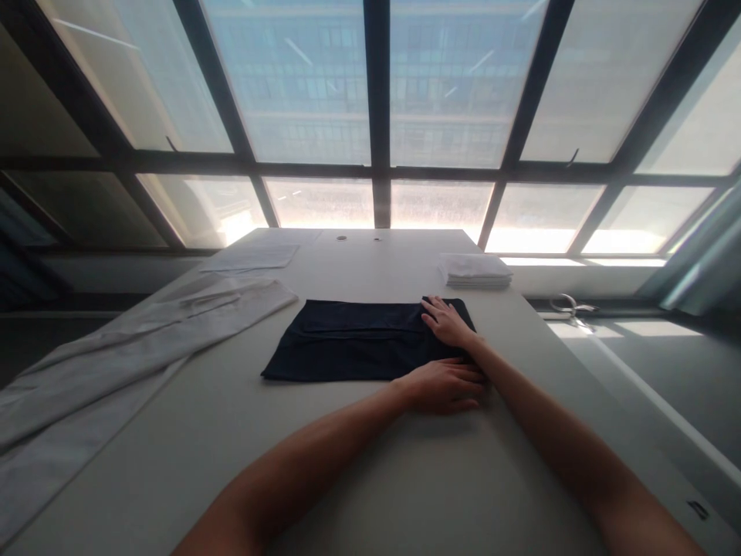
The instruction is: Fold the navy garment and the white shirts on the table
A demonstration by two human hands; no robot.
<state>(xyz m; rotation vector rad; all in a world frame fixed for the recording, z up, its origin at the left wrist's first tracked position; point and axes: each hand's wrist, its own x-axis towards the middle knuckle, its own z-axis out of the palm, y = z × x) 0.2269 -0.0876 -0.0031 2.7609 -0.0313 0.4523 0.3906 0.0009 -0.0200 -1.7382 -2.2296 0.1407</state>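
A dark navy folded garment (pixel 359 340) lies flat on the white table (pixel 370 479), its long side running left to right. A crease or fold line crosses its middle. Near the garment's front right corner is my left hand (pixel 444 386), palm down with the fingers stretched to the right, partly over the near edge. My right hand (pixel 447 320) rests on the right part of the cloth, fingers spread and pointing to the far left. Both hands are open and grip nothing. The exact kind of garment cannot be made out.
Pale trousers-like cloth (pixel 174 332) stretches along the table's left side and over its edge. Farther back lies a flat white cloth (pixel 252 256). A stack of folded white cloth (pixel 475 270) stands at the back right. Windows (pixel 324 93) rise behind the table.
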